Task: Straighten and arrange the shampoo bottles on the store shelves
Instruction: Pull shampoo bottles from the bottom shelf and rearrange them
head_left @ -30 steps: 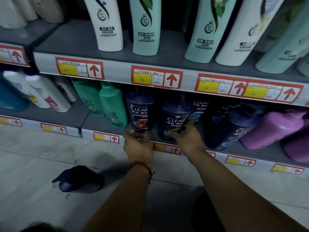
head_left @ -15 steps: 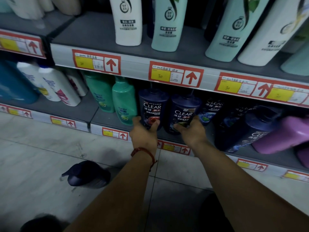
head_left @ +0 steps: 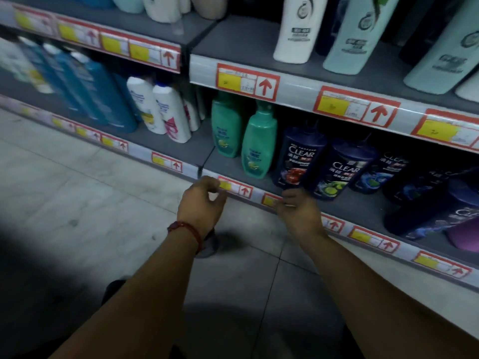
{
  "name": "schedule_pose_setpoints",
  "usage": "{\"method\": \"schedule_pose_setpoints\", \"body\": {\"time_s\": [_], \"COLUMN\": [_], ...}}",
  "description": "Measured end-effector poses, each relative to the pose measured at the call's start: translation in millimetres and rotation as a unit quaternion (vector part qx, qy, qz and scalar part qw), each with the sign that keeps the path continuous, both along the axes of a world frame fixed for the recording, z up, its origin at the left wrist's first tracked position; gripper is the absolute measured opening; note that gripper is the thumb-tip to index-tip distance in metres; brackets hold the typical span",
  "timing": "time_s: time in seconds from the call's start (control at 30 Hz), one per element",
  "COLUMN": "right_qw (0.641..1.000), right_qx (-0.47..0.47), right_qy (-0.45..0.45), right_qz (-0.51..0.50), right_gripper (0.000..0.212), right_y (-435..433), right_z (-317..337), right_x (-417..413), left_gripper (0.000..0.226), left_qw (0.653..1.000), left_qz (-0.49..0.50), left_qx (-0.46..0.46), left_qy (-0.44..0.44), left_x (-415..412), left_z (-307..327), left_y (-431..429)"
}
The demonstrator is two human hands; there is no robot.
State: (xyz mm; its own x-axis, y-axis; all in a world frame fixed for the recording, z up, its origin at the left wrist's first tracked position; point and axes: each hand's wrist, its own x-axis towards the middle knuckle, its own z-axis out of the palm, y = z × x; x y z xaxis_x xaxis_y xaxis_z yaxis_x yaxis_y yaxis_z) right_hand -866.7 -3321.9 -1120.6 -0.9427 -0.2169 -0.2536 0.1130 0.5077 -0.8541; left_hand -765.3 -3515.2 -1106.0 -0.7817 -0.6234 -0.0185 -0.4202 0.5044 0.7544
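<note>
Two dark blue CLEAR bottles stand side by side on the lower shelf point(head_left: 233, 165): the left one point(head_left: 298, 156) with a red picture, the right one point(head_left: 339, 172) with green limes. My left hand point(head_left: 201, 203) hovers in front of the shelf edge, below and left of them, fingers curled and holding nothing. My right hand point(head_left: 298, 211) is just below the two bottles, off them, fingers loosely bent and empty. More dark bottles point(head_left: 425, 211) lean or lie further right on the shelf.
Two green bottles point(head_left: 259, 143) stand left of the CLEAR ones, then white bottles point(head_left: 166, 110) and blue bottles point(head_left: 98, 94). The upper shelf carries white point(head_left: 295, 29) and pale green bottles point(head_left: 355, 37). A dark object point(head_left: 210, 244) lies on the tiled floor under my left wrist.
Both hands have let go of the two CLEAR bottles and pulled back below the shelf edge. The view has swung to the left.
</note>
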Motion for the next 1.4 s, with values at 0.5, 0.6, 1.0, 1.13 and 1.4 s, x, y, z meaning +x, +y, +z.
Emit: {"method": "schedule_pose_setpoints", "body": {"time_s": [0.5, 0.6, 1.0, 1.13, 1.4], "right_qw": [0.936, 0.944, 0.945, 0.951, 0.969], "right_qx": [0.045, 0.030, -0.064, -0.087, -0.072], "right_qy": [-0.112, -0.111, -0.149, -0.127, -0.054], "right_qz": [0.330, 0.309, 0.284, 0.267, 0.229], "right_gripper": [0.063, 0.058, 0.037, 0.028, 0.028], "right_y": [-100, -104, -45, 10, 123], "right_z": [-65, -68, 10, 55, 162], "right_x": [56, 50, 40, 36, 0], "left_gripper": [0.065, 0.050, 0.042, 0.043, 0.031], "left_qw": [0.976, 0.978, 0.950, 0.954, 0.935], "left_qz": [-0.089, -0.070, -0.062, -0.136, -0.222], "left_qx": [0.157, 0.152, 0.301, 0.258, 0.273], "left_qy": [-0.125, -0.124, -0.061, -0.065, -0.043], "left_x": [86, 77, 74, 57, -9], "left_z": [-79, -78, 0, 41, 132], "left_y": [-64, -71, -17, 21, 114]}}
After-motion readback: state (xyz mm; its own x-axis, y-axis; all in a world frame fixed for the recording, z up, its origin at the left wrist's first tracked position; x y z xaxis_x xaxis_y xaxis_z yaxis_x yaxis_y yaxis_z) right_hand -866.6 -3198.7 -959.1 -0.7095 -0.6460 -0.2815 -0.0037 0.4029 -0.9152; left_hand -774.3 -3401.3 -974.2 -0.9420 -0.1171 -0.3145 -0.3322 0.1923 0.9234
